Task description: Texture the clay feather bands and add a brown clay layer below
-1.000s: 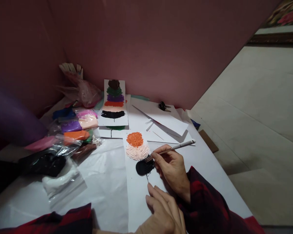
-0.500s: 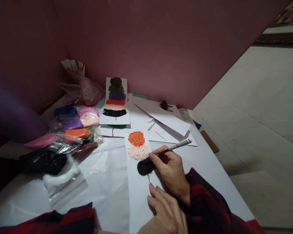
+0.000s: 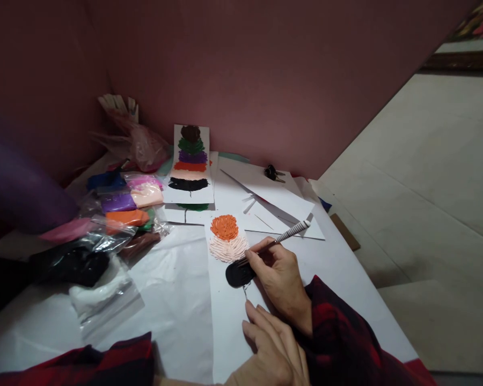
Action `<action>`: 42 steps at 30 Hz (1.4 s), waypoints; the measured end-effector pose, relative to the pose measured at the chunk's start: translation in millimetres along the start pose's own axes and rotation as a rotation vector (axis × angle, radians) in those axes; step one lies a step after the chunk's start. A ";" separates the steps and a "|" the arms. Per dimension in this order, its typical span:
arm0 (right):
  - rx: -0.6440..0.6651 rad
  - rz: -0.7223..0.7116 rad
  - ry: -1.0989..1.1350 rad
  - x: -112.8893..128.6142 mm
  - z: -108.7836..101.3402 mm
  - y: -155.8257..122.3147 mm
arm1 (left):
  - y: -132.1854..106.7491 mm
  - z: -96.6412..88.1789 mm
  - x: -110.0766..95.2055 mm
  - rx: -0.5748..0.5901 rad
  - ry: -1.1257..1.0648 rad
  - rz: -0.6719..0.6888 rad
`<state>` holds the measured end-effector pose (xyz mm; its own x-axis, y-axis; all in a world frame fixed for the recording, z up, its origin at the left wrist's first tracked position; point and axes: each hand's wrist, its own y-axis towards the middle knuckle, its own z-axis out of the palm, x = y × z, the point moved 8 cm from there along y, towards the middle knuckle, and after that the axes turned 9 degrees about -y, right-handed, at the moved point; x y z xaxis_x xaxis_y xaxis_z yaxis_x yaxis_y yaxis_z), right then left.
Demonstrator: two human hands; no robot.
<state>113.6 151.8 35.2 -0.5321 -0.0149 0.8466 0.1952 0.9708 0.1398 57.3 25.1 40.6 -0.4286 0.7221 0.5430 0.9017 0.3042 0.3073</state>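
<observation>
My right hand (image 3: 279,276) pinches a slim tool with a striped handle (image 3: 293,231). Its thin tip, partly hidden by my fingers, reaches the upper right of a flattened black clay piece (image 3: 235,275). That piece lies on a narrow white paper strip (image 3: 225,327), below a ridged pale-peach clay patch (image 3: 227,251) and a textured orange clay patch (image 3: 224,227). A short drawn line runs down from the black clay. My left hand (image 3: 269,348) lies flat on the lower part of the strip, fingers stretched out.
Several bags of coloured clay (image 3: 124,209) crowd the left side, with a bag of white clay (image 3: 99,289) nearer. A card with stacked coloured bands (image 3: 190,161) leans at the back. Loose white paper (image 3: 273,187) and keys (image 3: 272,172) lie toward the wall.
The striped handle has swung slightly left and up, with small ridges now showing in the black clay near the tip. My left hand stays in place.
</observation>
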 end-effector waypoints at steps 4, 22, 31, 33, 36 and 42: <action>0.000 -0.001 0.006 0.4 -1.0 2.4 | -1.0 -2.1 3.2 0.011 0.014 0.014; -0.031 0.026 0.070 -8.8 -3.8 6.1 | 14.4 -8.8 2.4 -0.151 0.010 -0.113; -0.046 0.033 0.033 -6.5 -8.2 8.5 | 13.8 -7.7 0.6 -0.158 0.014 -0.111; -0.051 0.037 0.028 -6.4 -9.2 9.4 | 13.8 -7.6 0.9 -0.171 0.011 -0.118; -0.055 0.037 0.020 -6.0 -10.3 10.9 | 13.7 -7.7 1.3 -0.179 0.004 -0.125; -0.076 0.028 0.009 -5.5 -13.9 13.9 | 13.8 -8.4 1.8 -0.159 0.003 -0.122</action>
<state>130.7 162.1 39.6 -0.5185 0.0101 0.8550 0.2723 0.9498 0.1539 68.5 25.4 52.4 -0.5344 0.6839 0.4967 0.8229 0.2868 0.4905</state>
